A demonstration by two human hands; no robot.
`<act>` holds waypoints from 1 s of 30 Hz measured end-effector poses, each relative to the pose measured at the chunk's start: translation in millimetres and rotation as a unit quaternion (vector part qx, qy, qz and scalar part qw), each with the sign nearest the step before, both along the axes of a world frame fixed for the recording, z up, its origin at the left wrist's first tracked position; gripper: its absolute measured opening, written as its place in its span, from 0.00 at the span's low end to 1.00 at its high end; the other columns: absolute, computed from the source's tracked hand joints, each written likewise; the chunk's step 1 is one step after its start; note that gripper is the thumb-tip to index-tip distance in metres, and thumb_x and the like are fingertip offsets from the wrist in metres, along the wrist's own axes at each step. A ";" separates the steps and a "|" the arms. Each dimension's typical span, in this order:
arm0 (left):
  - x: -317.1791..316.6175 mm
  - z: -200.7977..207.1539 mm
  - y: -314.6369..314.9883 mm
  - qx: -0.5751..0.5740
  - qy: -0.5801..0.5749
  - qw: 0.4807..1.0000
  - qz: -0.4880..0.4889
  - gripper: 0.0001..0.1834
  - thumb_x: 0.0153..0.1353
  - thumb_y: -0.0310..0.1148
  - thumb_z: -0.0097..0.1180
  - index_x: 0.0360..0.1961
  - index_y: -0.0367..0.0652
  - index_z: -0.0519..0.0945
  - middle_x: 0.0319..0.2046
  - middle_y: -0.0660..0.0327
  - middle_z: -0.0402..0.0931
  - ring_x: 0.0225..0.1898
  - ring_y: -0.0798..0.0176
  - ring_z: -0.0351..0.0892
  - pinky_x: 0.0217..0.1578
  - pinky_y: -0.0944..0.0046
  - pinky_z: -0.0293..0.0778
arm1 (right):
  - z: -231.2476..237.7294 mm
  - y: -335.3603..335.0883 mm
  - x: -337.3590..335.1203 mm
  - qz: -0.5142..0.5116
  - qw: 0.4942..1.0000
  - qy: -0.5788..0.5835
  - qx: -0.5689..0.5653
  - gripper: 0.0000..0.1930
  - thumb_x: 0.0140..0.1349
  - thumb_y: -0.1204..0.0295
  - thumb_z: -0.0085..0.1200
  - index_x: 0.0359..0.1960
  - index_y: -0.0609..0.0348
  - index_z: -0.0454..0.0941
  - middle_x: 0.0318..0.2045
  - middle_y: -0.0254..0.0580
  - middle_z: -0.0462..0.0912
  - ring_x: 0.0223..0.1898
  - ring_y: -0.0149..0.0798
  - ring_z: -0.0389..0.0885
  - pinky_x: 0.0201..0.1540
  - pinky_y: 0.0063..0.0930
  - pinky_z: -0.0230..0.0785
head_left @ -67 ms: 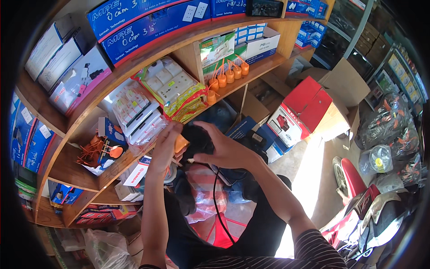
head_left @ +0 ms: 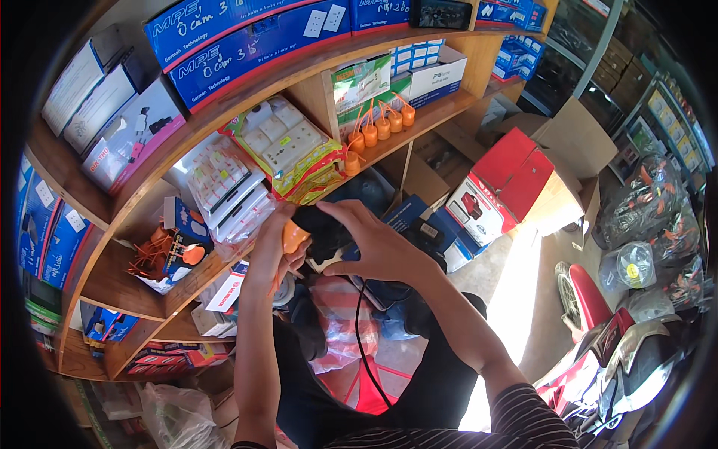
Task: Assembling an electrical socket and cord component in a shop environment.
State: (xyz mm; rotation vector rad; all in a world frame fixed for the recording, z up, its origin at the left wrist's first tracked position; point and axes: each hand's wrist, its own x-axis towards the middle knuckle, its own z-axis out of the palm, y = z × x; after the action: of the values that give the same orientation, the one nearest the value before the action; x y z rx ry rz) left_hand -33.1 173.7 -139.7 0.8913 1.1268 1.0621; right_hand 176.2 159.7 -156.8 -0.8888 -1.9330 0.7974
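Note:
My left hand (head_left: 272, 251) is closed around a small orange lamp socket (head_left: 295, 238), which shows between the thumb and the curled fingers. Facing it, my right hand (head_left: 380, 251) has its fingers curved and its thumb apart, and I see nothing gripped in it. A black object (head_left: 326, 228) shows in the gap between the two hands; its kind is unclear. Just beyond, several similar orange lamp sockets (head_left: 384, 126) with upright wire loops stand in a row on the wooden shelf edge (head_left: 441, 112).
Packs of white power sockets (head_left: 288, 138) lie on the shelf by my left hand. Lower left, a blue open box (head_left: 179, 258) holds orange pieces. To the right stand a red-and-white carton (head_left: 493, 194) and a motorbike (head_left: 598, 337). A striped plastic bag (head_left: 340, 314) lies between my legs.
My right hand's fingers have spread slightly wider and drawn a little away from the left. The orange lamp socket has shifted slightly lower and left in my left hand.

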 end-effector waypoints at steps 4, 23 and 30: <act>-4.4 1.4 -1.2 -0.047 -0.141 0.984 -0.097 0.16 0.71 0.48 0.47 0.41 0.47 0.74 0.16 0.65 0.69 0.10 0.76 0.59 0.11 0.75 0.51 | 3.9 8.5 6.0 -0.020 0.974 -0.144 0.174 0.34 0.55 0.70 0.64 0.66 0.51 0.68 0.55 0.48 0.73 0.56 0.48 0.74 0.54 0.38 0.73; 21.3 -19.7 -8.3 0.277 0.258 0.920 -0.104 0.15 0.77 0.43 0.41 0.48 0.42 0.72 0.22 0.66 0.69 0.19 0.73 0.67 0.21 0.68 0.63 | -24.3 -18.7 -12.9 -0.180 0.982 -0.017 -0.060 0.24 0.70 0.53 0.49 0.36 0.68 0.75 0.21 0.62 0.79 0.27 0.65 0.80 0.31 0.53 0.72; 49.7 -7.7 -9.2 0.293 0.512 0.791 -0.160 0.17 0.69 0.38 0.54 0.53 0.43 0.68 0.30 0.48 0.81 0.34 0.42 0.83 0.33 0.50 0.76 | -44.8 3.7 11.2 -0.167 0.949 -0.268 0.014 0.22 0.71 0.56 0.45 0.40 0.66 0.80 0.31 0.63 0.83 0.33 0.54 0.85 0.33 0.47 0.76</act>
State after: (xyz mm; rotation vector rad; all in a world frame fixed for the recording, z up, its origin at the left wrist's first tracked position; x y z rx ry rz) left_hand 16.7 164.6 -147.5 2.2509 1.4258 0.5891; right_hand 187.4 163.4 -201.5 -1.4827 -2.1507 0.3431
